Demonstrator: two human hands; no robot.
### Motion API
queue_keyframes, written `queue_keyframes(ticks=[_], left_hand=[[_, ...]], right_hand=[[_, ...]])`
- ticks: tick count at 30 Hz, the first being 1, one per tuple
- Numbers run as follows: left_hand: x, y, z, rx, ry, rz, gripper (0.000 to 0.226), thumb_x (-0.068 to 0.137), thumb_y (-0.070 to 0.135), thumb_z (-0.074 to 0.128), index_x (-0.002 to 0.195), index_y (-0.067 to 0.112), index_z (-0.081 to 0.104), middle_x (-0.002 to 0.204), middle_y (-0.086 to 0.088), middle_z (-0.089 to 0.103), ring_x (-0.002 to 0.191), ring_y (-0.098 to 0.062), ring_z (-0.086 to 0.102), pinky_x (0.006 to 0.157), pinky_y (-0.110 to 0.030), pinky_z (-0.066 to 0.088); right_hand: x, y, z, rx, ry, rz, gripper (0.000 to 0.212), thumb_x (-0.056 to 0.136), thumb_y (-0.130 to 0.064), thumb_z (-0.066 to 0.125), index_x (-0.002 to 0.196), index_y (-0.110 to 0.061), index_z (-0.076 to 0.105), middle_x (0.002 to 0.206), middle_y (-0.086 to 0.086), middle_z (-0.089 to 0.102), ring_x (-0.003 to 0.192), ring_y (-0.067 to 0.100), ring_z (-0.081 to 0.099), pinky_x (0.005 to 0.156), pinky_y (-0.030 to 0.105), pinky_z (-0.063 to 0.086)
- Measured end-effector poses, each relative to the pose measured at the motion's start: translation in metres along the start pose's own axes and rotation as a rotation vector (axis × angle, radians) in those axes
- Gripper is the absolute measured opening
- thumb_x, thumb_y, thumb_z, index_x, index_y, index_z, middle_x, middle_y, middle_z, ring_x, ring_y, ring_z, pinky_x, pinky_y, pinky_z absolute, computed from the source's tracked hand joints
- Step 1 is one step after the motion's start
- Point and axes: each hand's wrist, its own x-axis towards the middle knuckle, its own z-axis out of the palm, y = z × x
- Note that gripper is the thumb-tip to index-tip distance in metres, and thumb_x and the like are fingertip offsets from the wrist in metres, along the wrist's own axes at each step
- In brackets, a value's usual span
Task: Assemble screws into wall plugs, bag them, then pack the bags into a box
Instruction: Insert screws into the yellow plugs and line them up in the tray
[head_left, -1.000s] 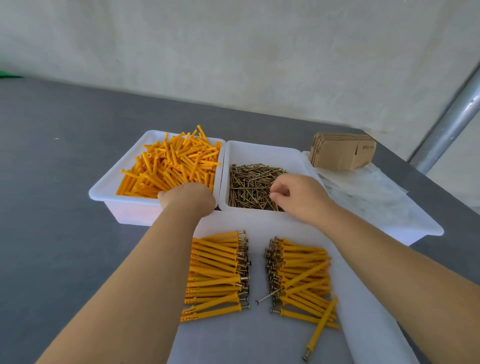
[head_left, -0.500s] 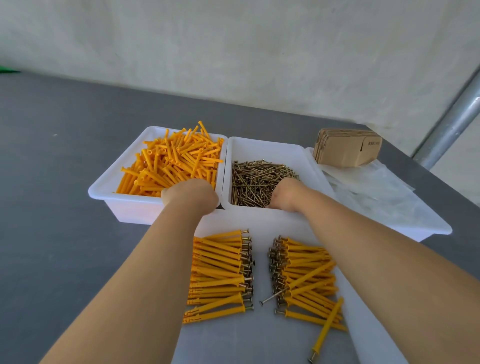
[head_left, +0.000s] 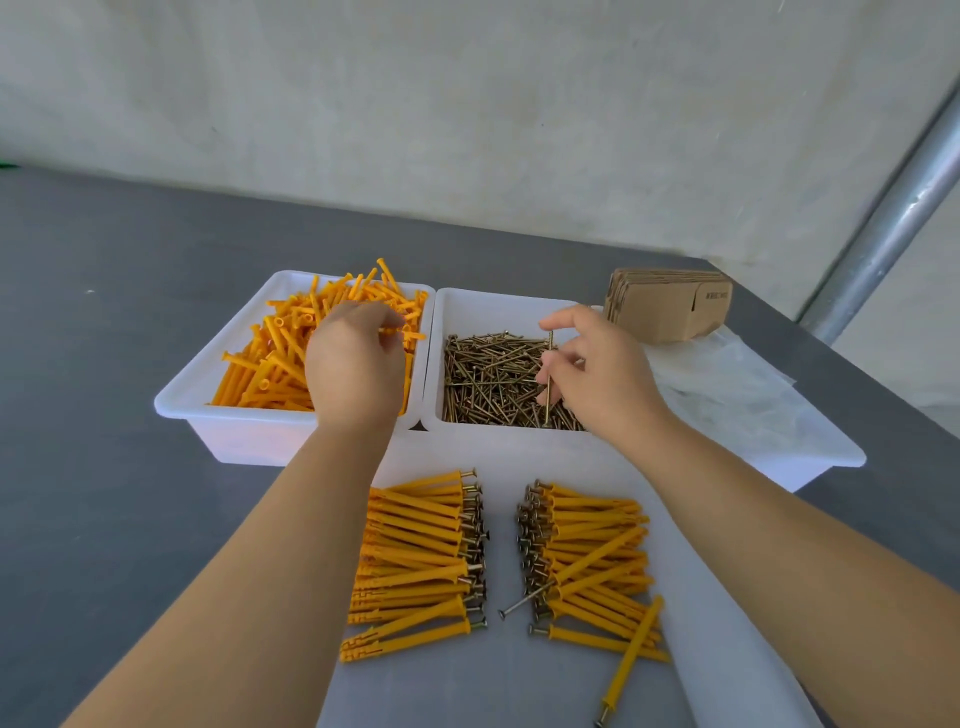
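1. Grey tabletop (head_left: 104, 415), pale wall behind, metal pole (head_left: 893, 218) at 2 o'clock.
2. Right hand (head_left: 597, 374) now lifted out of the screw pile, thumb and fingers pinching one screw (head_left: 548, 379) held near upright; 0.5 s ago it was buried knuckles-down in the tray.
3. Left hand (head_left: 356, 358) also raised, fingers curled, pinching an orange wall plug (head_left: 389, 329) at the fingertips; previously it was pressed low at the tray's near edge.
4. Below: plug tray (head_left: 197, 400) at 10 o'clock, screw tray (head_left: 457, 312) at 12, touching side by side.
5. Near side: two rows of assembled plugs (head_left: 415, 561) on a white board (head_left: 519, 686), unchanged.
6. Flat cartons (head_left: 670, 306) and clear bags (head_left: 727, 384) at 2 o'clock, unchanged.
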Motion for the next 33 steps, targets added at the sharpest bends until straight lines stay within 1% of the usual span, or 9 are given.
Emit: queue_keyframes(ticks=[4, 6, 10, 14, 17, 21, 26, 28, 33], left_hand=[[-0.001, 0.022, -0.010, -0.131, 0.214, 0.232, 0.012, 0.090, 0.008, 0.064, 0.095, 0.007, 0.075, 0.091, -0.008, 0.071, 0.081, -0.022, 0.064, 0.064, -0.027, 0.043], [-0.005, 0.030, -0.013, -0.222, 0.210, 0.297, 0.014, 0.091, 0.006, 0.063, 0.098, 0.005, 0.075, 0.094, -0.008, 0.070, 0.084, -0.021, 0.064, 0.069, -0.027, 0.048], [-0.017, 0.045, -0.013, -0.265, 0.055, 0.382, 0.018, 0.089, -0.002, 0.064, 0.102, 0.003, 0.075, 0.098, -0.009, 0.073, 0.090, -0.022, 0.067, 0.081, -0.022, 0.049], [-0.028, 0.059, -0.008, -0.365, -0.206, 0.327, 0.026, 0.086, 0.002, 0.071, 0.112, 0.007, 0.073, 0.104, -0.002, 0.074, 0.092, -0.013, 0.069, 0.084, -0.022, 0.053], [-0.033, 0.065, -0.006, -0.372, -0.321, 0.348, 0.038, 0.079, 0.003, 0.079, 0.115, 0.009, 0.070, 0.104, -0.002, 0.071, 0.081, -0.008, 0.068, 0.079, -0.011, 0.051], [-0.036, 0.066, -0.006, -0.376, -0.422, 0.371, 0.040, 0.076, 0.002, 0.081, 0.113, 0.010, 0.070, 0.090, -0.001, 0.071, 0.080, -0.011, 0.070, 0.079, -0.019, 0.055], [-0.040, 0.067, -0.007, -0.462, -0.492, 0.244, 0.037, 0.075, 0.002, 0.082, 0.109, 0.013, 0.071, 0.086, 0.002, 0.073, 0.081, -0.008, 0.070, 0.081, -0.027, 0.058], [-0.041, 0.068, -0.007, -0.541, -0.530, 0.186, 0.037, 0.074, 0.001, 0.082, 0.107, 0.014, 0.070, 0.083, 0.001, 0.074, 0.080, -0.009, 0.071, 0.081, -0.031, 0.059], [-0.043, 0.072, -0.006, -0.650, -0.552, 0.089, 0.045, 0.074, -0.002, 0.080, 0.112, 0.013, 0.063, 0.082, -0.001, 0.073, 0.071, -0.017, 0.073, 0.073, -0.035, 0.060]], right_hand=[[-0.026, -0.007, -0.007, 0.291, 0.100, 0.022, 0.029, 0.099, -0.007, 0.051, 0.116, -0.030, 0.057, 0.076, 0.001, 0.070, 0.063, 0.010, 0.070, 0.050, 0.029, 0.055], [-0.035, -0.004, -0.006, 0.346, 0.163, 0.039, 0.035, 0.100, -0.007, 0.049, 0.121, -0.032, 0.060, 0.078, -0.001, 0.065, 0.059, 0.007, 0.065, 0.051, 0.028, 0.055], [-0.042, 0.007, -0.004, 0.145, 0.170, -0.027, 0.038, 0.098, -0.010, 0.054, 0.128, -0.033, 0.062, 0.086, -0.013, 0.063, 0.074, -0.002, 0.056, 0.069, 0.005, 0.043], [-0.049, 0.005, -0.007, 0.064, 0.244, -0.146, 0.022, 0.089, -0.009, 0.069, 0.105, -0.024, 0.072, 0.086, -0.019, 0.068, 0.081, -0.008, 0.059, 0.074, 0.001, 0.039], [-0.051, 0.002, -0.010, -0.002, 0.283, -0.281, 0.017, 0.086, -0.005, 0.070, 0.096, -0.018, 0.074, 0.089, -0.013, 0.069, 0.082, -0.003, 0.060, 0.076, 0.005, 0.042], [-0.050, 0.000, -0.014, -0.130, 0.265, -0.392, 0.016, 0.083, -0.002, 0.071, 0.093, -0.012, 0.076, 0.090, -0.003, 0.069, 0.082, 0.011, 0.061, 0.075, 0.025, 0.051], [-0.052, -0.002, -0.014, -0.234, 0.168, -0.386, 0.022, 0.082, -0.004, 0.066, 0.101, -0.014, 0.072, 0.097, -0.004, 0.067, 0.092, 0.013, 0.060, 0.078, 0.019, 0.044], [-0.055, -0.006, -0.011, -0.119, 0.142, -0.351, 0.028, 0.085, -0.007, 0.058, 0.111, -0.016, 0.063, 0.105, -0.006, 0.064, 0.100, 0.009, 0.059, 0.081, 0.018, 0.045], [-0.058, -0.012, 0.002, 0.505, -0.091, -0.140, 0.038, 0.086, -0.017, 0.042, 0.122, -0.026, 0.051, 0.132, -0.008, 0.056, 0.125, 0.003, 0.053, 0.102, 0.024, 0.045]])
